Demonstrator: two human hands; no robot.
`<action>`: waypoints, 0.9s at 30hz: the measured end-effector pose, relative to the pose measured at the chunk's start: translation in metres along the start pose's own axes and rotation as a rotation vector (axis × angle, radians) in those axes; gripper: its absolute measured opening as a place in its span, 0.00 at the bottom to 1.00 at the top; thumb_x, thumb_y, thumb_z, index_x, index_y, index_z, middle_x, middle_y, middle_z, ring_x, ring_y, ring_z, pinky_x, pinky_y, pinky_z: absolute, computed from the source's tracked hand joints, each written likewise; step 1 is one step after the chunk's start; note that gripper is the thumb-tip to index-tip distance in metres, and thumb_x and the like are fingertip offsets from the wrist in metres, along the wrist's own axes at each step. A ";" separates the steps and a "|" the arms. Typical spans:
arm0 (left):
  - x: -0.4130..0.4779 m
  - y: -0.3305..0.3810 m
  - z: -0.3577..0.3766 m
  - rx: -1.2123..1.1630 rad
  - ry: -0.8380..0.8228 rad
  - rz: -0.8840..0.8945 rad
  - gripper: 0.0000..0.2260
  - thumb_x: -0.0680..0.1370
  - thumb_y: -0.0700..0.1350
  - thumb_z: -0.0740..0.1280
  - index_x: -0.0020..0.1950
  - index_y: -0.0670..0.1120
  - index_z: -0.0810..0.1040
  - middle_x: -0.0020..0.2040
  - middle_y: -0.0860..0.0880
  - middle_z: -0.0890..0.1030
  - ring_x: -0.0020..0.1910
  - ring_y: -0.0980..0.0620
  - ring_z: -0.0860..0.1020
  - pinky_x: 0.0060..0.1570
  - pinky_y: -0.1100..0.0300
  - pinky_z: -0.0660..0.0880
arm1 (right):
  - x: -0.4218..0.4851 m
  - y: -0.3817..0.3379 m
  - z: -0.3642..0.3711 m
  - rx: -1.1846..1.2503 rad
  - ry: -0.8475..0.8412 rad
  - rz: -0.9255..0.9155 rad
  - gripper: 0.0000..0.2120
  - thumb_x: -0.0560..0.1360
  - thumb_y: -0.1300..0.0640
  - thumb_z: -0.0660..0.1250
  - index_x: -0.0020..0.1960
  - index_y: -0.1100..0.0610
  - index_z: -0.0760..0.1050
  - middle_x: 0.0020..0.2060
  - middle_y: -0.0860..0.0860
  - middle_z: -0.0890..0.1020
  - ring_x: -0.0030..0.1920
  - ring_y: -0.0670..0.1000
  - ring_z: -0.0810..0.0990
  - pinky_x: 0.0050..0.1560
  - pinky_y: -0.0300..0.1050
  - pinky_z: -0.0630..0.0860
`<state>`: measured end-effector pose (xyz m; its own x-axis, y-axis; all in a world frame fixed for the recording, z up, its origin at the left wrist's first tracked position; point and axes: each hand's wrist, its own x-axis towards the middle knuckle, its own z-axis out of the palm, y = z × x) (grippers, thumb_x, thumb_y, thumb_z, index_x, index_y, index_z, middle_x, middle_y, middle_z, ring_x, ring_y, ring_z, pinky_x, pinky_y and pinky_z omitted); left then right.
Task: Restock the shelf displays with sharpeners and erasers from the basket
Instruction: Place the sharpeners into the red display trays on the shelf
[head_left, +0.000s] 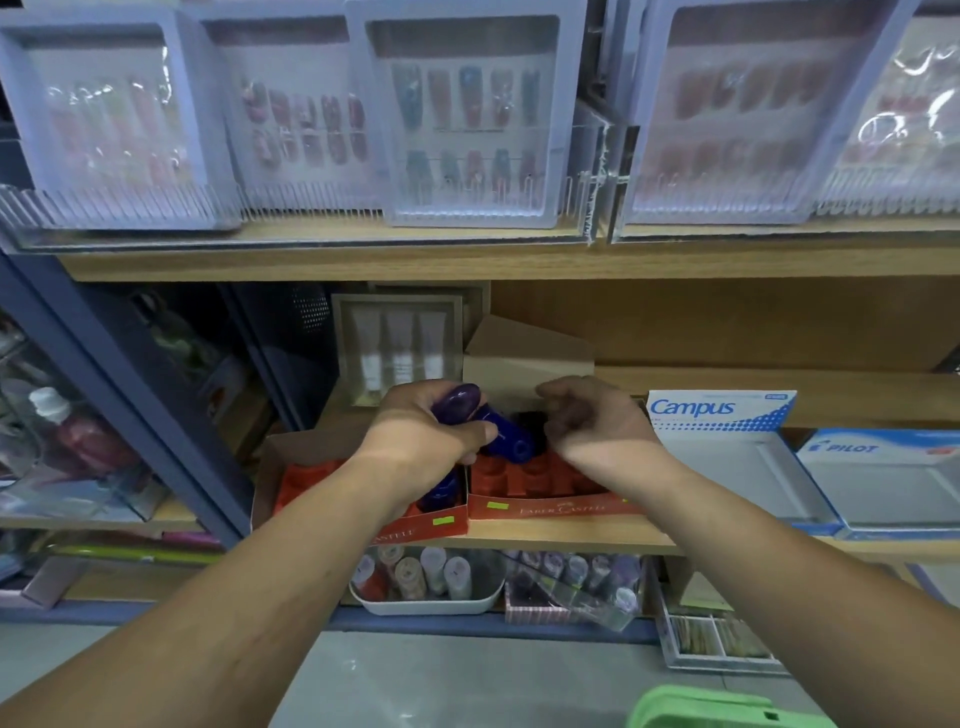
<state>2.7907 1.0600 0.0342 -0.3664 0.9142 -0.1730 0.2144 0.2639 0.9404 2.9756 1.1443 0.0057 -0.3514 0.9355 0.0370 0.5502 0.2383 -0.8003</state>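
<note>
Grip first: the left hand (428, 431) is closed round a glossy purple oval plastic sharpener (460, 401), and its thumb pins a bright blue plastic sharpener (511, 436) that juts out toward 3 o'clock. The right hand (592, 415), just at 3 o'clock of the left, has its fingers curled downward close to the blue sharpener's tip; whether it pinches anything cannot be told.

Both forearms reach up from 6 o'clock, backs of the hands toward the camera. The wrists hang over two red cardboard trays on the wooden shelf (571, 538). In the left red tray (311, 483) a dark blue sharpener (441, 491) stands under the left wrist.

The right red tray (545, 483) reads "FABER-CASTELL" on its front lip; the left one shows only "ASTELL". At 3 o'clock of the trays a white-and-blue box (722, 410) is printed "Campus", and past it a blue-and-white box (878, 457) is marked "PILOT". The rim of a green plastic basket (717, 709) shows at 6 o'clock.
</note>
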 end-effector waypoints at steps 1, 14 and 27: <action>-0.001 0.001 0.002 -0.005 -0.010 0.004 0.13 0.72 0.38 0.79 0.53 0.52 0.85 0.45 0.51 0.87 0.41 0.48 0.87 0.49 0.55 0.84 | -0.006 -0.006 -0.004 0.154 -0.059 0.028 0.19 0.74 0.67 0.71 0.61 0.50 0.81 0.53 0.48 0.84 0.53 0.50 0.83 0.57 0.44 0.80; 0.001 0.008 0.014 0.123 -0.208 -0.072 0.15 0.82 0.42 0.66 0.68 0.53 0.71 0.40 0.43 0.84 0.33 0.50 0.82 0.44 0.54 0.81 | -0.012 0.018 -0.033 0.453 0.215 0.276 0.14 0.68 0.66 0.80 0.47 0.55 0.79 0.42 0.52 0.86 0.46 0.53 0.84 0.46 0.45 0.80; -0.001 0.002 -0.007 0.449 -0.168 0.107 0.14 0.72 0.44 0.78 0.49 0.58 0.78 0.44 0.54 0.85 0.40 0.53 0.85 0.46 0.51 0.84 | 0.010 0.053 0.002 0.267 0.293 0.168 0.21 0.73 0.68 0.75 0.52 0.43 0.77 0.42 0.51 0.84 0.49 0.51 0.84 0.60 0.48 0.80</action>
<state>2.7852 1.0571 0.0385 -0.1780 0.9707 -0.1616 0.6258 0.2384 0.7426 2.9996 1.1654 -0.0372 -0.0226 0.9993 0.0304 0.3525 0.0364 -0.9351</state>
